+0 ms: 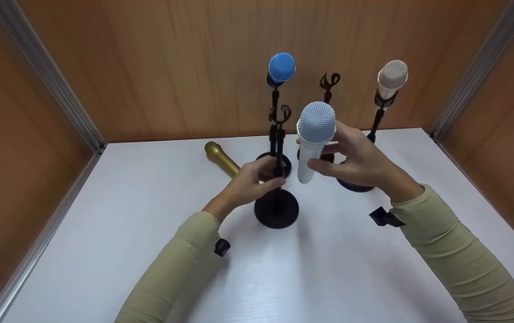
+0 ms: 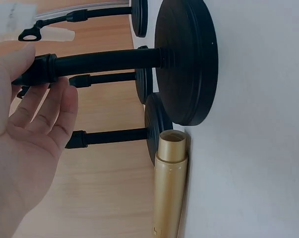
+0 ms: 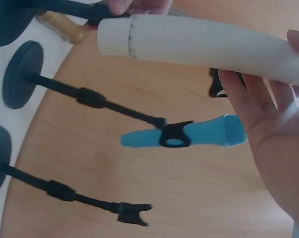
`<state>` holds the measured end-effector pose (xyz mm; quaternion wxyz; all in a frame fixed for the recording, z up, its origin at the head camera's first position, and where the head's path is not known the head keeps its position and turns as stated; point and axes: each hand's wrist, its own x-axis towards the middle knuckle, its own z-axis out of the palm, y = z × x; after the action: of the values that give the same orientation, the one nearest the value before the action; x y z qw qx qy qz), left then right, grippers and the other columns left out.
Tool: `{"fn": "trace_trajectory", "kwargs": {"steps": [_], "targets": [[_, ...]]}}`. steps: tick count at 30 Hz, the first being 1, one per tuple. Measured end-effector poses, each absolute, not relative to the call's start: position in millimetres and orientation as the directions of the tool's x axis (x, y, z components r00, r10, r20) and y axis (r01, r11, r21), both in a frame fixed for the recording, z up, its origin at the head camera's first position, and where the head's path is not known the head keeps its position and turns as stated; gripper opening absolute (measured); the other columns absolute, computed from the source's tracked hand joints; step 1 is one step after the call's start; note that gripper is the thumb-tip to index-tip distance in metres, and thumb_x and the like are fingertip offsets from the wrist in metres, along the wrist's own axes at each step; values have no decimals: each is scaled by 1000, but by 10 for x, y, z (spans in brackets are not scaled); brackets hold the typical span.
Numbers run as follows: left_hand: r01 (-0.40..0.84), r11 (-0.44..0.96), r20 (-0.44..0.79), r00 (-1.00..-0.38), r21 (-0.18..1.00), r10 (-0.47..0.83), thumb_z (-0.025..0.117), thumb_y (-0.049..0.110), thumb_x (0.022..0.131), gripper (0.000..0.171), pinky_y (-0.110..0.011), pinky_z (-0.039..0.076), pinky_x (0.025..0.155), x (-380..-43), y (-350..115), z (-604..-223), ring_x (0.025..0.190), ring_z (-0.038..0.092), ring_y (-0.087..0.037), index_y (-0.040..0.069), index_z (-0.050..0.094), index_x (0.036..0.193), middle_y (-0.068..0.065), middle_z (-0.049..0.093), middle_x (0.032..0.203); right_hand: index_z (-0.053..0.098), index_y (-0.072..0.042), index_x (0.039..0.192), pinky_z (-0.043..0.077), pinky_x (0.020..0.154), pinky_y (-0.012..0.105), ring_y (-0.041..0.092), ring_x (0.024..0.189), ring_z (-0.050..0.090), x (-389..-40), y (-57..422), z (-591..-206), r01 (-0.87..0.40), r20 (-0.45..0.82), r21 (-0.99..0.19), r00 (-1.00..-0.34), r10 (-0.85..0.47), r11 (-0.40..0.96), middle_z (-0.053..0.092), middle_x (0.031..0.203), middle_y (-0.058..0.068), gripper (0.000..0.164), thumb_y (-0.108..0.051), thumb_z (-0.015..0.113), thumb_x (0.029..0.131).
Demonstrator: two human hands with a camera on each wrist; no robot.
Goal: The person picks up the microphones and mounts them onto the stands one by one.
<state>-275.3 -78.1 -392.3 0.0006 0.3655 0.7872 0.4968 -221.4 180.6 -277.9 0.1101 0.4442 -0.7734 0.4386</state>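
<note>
In the head view my left hand (image 1: 251,183) grips the post of a black microphone stand (image 1: 276,211), whose round base is on the white table. The left wrist view shows thumb and fingers around the collar of that stand's post (image 2: 104,60). The clip (image 1: 280,115) at its top holds nothing. My right hand (image 1: 361,158) holds a white microphone (image 1: 316,123) in the air, head up and slightly tilted, just right of this stand. From the right wrist, the white microphone's body (image 3: 199,44) lies between thumb and fingers, its tail end apart from the clip.
Behind stand a blue microphone (image 1: 282,67) in its stand, another stand with a bare clip (image 1: 329,81), and a pale microphone (image 1: 393,77) in a stand at right. A gold microphone (image 1: 221,158) lies on the table (image 1: 149,193). Wooden panels (image 1: 172,67) enclose the back and sides.
</note>
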Motion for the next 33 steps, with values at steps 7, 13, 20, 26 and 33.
{"fn": "trace_trajectory", "kwargs": {"steps": [7, 13, 20, 26, 33], "targets": [[557, 198, 364, -732, 806, 576, 71, 9, 96, 32, -41, 56, 90, -2756, -770, -3902, 100, 67, -23, 3, 59, 126, -14, 67, 116, 51, 12, 127, 48, 103, 52, 31, 112, 67, -2070, 1605, -2620, -933, 836, -349, -352, -421, 89, 69, 118, 17, 53, 10, 72, 78], [590, 194, 392, -712, 784, 582, 69, 3, 95, 32, -36, 55, 92, -2751, -750, -3881, 99, 67, -20, 0, 57, 124, -12, 66, 113, 48, 20, 122, 46, 102, 59, 38, 109, 68, -1989, 1420, -2480, -947, 925, -314, -291, -243, -62, 69, 113, 24, 52, 6, 71, 77], [577, 172, 400, -721, 799, 566, 70, 1, 94, 38, -37, 55, 90, -2755, -711, -3871, 98, 67, -21, -1, 54, 129, -14, 67, 115, 48, 21, 118, 50, 98, 59, 38, 105, 70, -2024, 1334, -2425, -971, 964, -233, -222, -146, -63, 68, 111, 26, 54, 3, 73, 74], [568, 142, 407, -721, 811, 560, 70, -1, 94, 45, -39, 57, 87, -2756, -696, -3905, 95, 68, -24, -2, 50, 134, -17, 67, 114, 46, 22, 115, 49, 99, 60, 37, 105, 70, -2108, 1301, -2434, -989, 986, -148, -147, -73, -3, 68, 110, 26, 59, -5, 79, 74], [581, 139, 415, -710, 802, 569, 68, 0, 95, 38, -34, 58, 85, -2765, -706, -3905, 94, 68, -18, 1, 52, 130, -8, 68, 110, 51, 18, 118, 49, 100, 56, 38, 109, 68, -2192, 1275, -2396, -992, 981, -101, -112, -158, 74, 70, 112, 23, 52, -4, 77, 78]]}}
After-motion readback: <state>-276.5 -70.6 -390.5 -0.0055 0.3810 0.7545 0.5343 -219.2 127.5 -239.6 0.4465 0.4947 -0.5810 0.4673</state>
